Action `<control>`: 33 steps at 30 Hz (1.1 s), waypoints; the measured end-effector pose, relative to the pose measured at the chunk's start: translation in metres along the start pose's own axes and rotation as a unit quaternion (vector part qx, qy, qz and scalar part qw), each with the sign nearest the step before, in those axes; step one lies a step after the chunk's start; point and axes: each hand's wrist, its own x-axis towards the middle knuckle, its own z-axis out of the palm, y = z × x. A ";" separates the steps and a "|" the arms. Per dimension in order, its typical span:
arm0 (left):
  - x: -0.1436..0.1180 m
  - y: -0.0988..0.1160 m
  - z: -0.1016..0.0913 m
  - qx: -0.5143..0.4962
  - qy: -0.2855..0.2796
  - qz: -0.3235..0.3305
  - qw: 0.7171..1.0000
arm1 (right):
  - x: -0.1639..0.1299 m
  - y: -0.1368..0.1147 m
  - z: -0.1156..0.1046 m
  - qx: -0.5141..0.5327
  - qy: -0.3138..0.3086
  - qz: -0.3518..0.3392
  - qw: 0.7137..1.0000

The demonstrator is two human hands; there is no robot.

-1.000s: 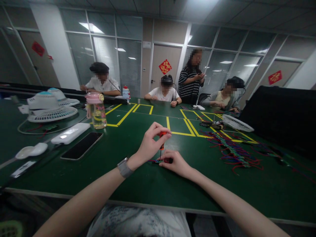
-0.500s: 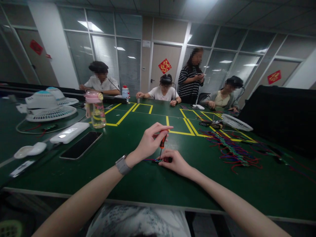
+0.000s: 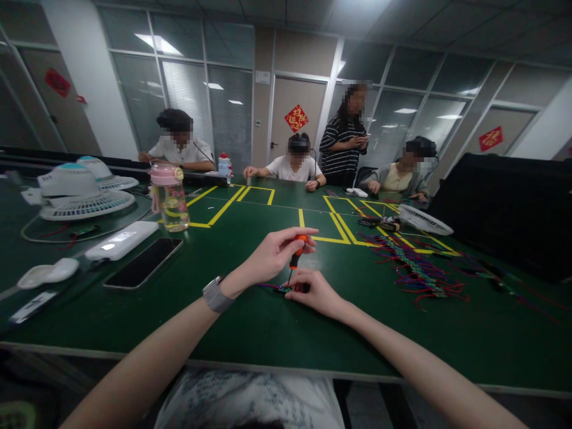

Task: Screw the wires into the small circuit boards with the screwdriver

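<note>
Shift since earlier: screwdriver handle now leaning right off vertical; left thumb and forefinger spread further along it; whole view drifted slightly down and left.
Left hand: pinching orange screwdriver handle between thumb and fingers, wrist with watch raised off table.
Right hand: pressed flat over small part, fingertips pinning it to table; not clenched.
Part location: on green table just left of right fingertips, under screwdriver tip, red and blue wires trailing left.
Risk 1: tilted shaft likely to cam out of screw head; cause, handle off vertical with only a light pinch.
Risk 2: slipping tip could jab right fingertips; cause, fingers touching part right beside tip.
Risk 3: part could skate on smooth table; cause, hold from one side only.
Bottle: clear, pink lid shut, upright near phone; pale liquid, roughly half full, level hard to read.
Far bottle: small, red cap, contents not discernible.
Other items: fans at left, wire bundle at right, well apart from hands.
</note>
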 end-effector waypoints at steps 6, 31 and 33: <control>-0.002 -0.003 0.000 0.027 0.009 0.041 0.999 | -0.001 -0.002 -0.002 -0.003 -0.008 -0.008 1.000; 0.000 -0.005 -0.002 0.008 0.085 -0.006 0.996 | 0.000 -0.003 0.000 -0.018 -0.001 0.003 1.000; 0.001 -0.006 0.000 0.033 0.095 0.005 0.995 | 0.000 -0.003 0.000 -0.020 -0.001 0.004 1.000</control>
